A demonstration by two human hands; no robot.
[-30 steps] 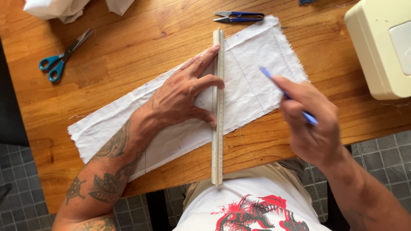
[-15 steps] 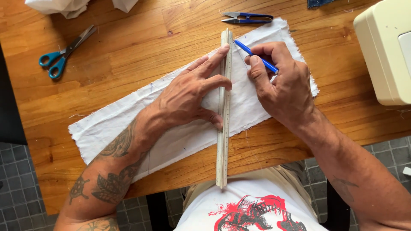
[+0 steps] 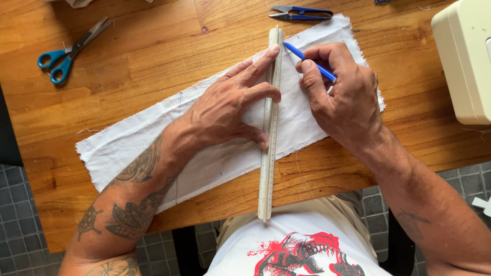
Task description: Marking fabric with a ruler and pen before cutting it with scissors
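A strip of white cloth [image 3: 133,148] lies slanted across the wooden table [image 3: 153,66]. A long pale ruler [image 3: 267,174] lies across the cloth, reaching past the table's near edge. My left hand [image 3: 230,105] presses flat on the cloth with its fingertips against the ruler's left side. My right hand [image 3: 340,97] holds a blue pen [image 3: 307,59], whose tip touches the cloth right beside the ruler's far end.
Blue-handled scissors [image 3: 69,51] lie at the far left of the table. Small blue thread snips [image 3: 302,13] sit beyond the cloth's far end. A cream sewing machine [image 3: 463,61] stands at the right. Grey floor tiles [image 3: 20,225] show below the table edge.
My right hand has come in from the right with the pen and set its tip against the ruler's far end. The left hand stays pressed on the cloth and ruler.
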